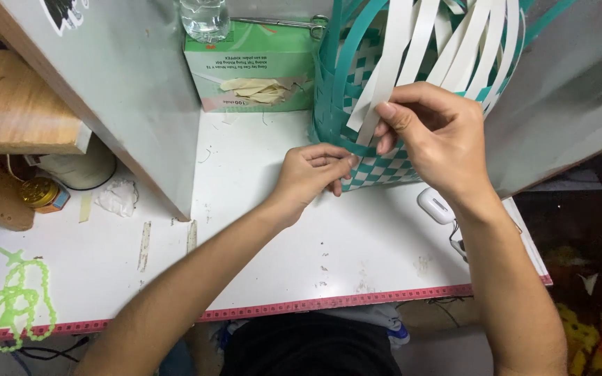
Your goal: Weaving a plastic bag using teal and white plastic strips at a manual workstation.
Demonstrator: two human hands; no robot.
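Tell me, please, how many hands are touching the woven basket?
2: the left hand pinches the basket at its lower edge, and the right hand grips a white strip higher up.

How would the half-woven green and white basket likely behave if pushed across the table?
The half-woven basket is probably light and would slide easily. Its loose white strips curve and splay, so likely springy, not rigid. It might tip, being tall and unfinished.

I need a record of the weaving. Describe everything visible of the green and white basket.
The half-woven basket lies tipped on the white table, with a checkered green-and-white base of flat plastic-looking strips; loose white and green strips fan up out of frame. The right hand pinches a white strip; the left hand presses the woven edge.
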